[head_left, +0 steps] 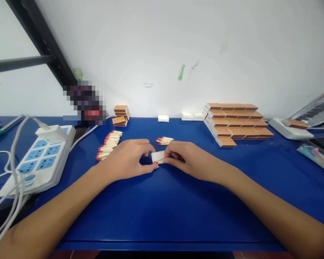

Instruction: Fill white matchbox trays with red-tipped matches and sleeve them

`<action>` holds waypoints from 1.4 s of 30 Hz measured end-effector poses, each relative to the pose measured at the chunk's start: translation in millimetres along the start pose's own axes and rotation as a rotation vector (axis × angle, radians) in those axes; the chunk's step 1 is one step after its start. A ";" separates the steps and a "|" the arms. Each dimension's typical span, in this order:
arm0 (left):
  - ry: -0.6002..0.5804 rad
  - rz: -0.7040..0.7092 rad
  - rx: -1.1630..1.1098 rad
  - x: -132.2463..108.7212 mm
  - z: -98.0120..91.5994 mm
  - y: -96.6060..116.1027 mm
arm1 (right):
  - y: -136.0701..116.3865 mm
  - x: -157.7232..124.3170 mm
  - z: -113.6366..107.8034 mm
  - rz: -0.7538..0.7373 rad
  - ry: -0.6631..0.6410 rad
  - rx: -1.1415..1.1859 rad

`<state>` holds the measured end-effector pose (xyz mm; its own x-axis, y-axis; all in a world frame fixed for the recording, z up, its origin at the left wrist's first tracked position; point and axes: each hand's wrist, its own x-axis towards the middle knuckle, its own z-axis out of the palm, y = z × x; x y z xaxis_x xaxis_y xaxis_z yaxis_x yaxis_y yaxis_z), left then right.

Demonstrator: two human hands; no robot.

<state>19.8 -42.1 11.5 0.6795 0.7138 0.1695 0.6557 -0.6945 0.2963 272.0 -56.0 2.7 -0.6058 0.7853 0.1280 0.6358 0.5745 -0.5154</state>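
A small white matchbox tray lies on the blue table between my hands, a few red-headed matches along its near side. My left hand grips the tray's left end between thumb and fingers. At its right end, my right hand pinches the matches at their plain ends, its fingers partly covering the tray. Just behind the tray is a small bunch of matches. Left of my left hand lies a long row of many matches, partly hidden by that hand.
Brown matchboxes form a stepped stack at the back right. A smaller matchbox pile stands back left. White trays and a lone white tray sit along the wall. At left is a power strip with cables; at right, a white device.
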 end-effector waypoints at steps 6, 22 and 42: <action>0.001 0.014 0.005 0.1 1.2 -0.6 | 1.1 2.7 6.1 0.028 -0.003 0.065; -0.002 0.042 0.009 -0.1 4.5 -4.3 | 38.8 9.6 8.2 0.080 0.296 -0.112; -0.009 0.041 0.012 0.0 3.4 -3.9 | 40.5 17.7 13.1 0.091 0.229 -0.186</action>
<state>18.3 -39.7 7.2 0.7089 0.6838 0.1729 0.6310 -0.7243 0.2777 280.8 -21.9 -27.0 -0.4322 0.8550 0.2868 0.7719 0.5152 -0.3725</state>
